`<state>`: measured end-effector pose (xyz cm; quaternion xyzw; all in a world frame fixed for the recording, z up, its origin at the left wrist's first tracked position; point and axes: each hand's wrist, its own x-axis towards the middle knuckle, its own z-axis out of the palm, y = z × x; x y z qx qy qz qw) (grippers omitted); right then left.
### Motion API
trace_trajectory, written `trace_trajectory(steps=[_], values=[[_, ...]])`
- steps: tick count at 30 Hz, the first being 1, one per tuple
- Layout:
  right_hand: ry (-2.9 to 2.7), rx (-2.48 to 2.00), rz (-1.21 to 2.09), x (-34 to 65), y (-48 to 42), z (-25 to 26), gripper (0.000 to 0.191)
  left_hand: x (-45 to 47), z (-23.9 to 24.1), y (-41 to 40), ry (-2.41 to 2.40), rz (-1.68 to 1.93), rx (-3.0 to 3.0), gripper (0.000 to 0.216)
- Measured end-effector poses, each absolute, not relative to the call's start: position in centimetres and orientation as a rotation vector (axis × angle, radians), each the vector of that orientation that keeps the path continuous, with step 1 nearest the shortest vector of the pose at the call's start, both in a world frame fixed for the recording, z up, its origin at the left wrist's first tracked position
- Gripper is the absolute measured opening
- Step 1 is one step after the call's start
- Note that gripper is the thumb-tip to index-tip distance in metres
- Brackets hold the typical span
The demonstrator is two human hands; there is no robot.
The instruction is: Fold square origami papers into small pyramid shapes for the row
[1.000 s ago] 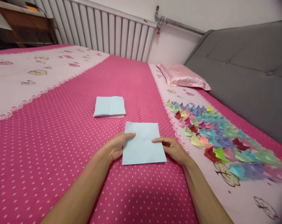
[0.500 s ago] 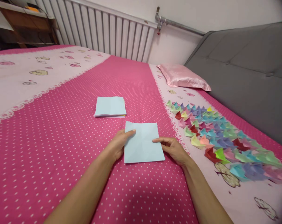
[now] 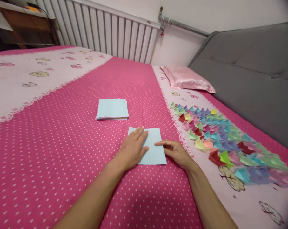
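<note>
A light blue square sheet of paper (image 3: 154, 154) lies on the pink bedspread in front of me, with faint crease lines. My left hand (image 3: 134, 146) rests flat across its left half, fingers spread and pointing away from me. At the right edge, my right hand (image 3: 173, 152) grips the sheet, one finger reaching over its top and the others bent by the edge, partly hidden. Beyond the sheet, a little to the left, sits a stack of paper (image 3: 112, 108) with a creased light blue piece on top.
Rows of several small folded paper boats (image 3: 220, 136) in many colours cover the bed at right. A pink satin pillow (image 3: 186, 78) lies behind them by the grey headboard (image 3: 248, 73). A white radiator (image 3: 110, 31) lines the far wall.
My left hand has shifted from pinching the sheet's left edge to lying flat on top of it. The sheet now lies flatter; my right hand has barely moved.
</note>
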<state>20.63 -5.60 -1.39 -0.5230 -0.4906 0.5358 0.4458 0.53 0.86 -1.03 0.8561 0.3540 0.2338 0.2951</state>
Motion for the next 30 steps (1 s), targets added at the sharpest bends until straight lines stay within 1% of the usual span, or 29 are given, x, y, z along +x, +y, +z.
trace_trajectory(steps=[3, 7, 9, 12, 14, 16, 20, 25, 30], values=[[-1.216, -1.295, 1.295, 20.8, -5.5, -1.6, 0.028, 0.6, -1.7, 0.6, 0.94, 0.465, 2.322, 0.054], [-1.166, -1.368, 1.144, 21.1, -5.1, -2.0, 0.032, 0.5, -1.8, 0.4, 0.961, 0.425, 2.379, 0.058], [-1.198, -1.419, 0.977, 21.0, -5.0, -1.9, 0.034, 0.5, -1.7, 0.4, 0.964, 0.401, 2.408, 0.062], [-1.392, -1.471, 0.607, 20.3, -5.2, -1.2, 0.038, 0.5, -1.6, 0.3, 0.967, 0.373, 2.425, 0.066], [-1.572, -1.47, 0.481, 19.6, -5.5, -0.9, 0.044, 0.5, -1.6, 0.3, 0.968, 0.374, 2.428, 0.067], [-1.741, -1.462, 0.524, 19.0, -5.7, -0.9, 0.048, 0.5, -1.7, 0.3, 0.958, 0.392, 2.43, 0.066], [-1.955, -1.555, 0.678, 18.6, -6.0, -1.7, 0.051, 0.4, -1.8, 0.3, 0.932, 0.439, 2.419, 0.066], [-2.082, -1.653, 0.617, 19.0, -5.9, -2.2, 0.055, 0.4, -1.6, 0.2, 0.948, 0.403, 2.486, 0.067], [-2.16, -1.686, 0.562, 19.3, -5.8, -2.2, 0.057, 0.5, -1.5, 0.2, 1.009, 0.284, 2.647, 0.069]])
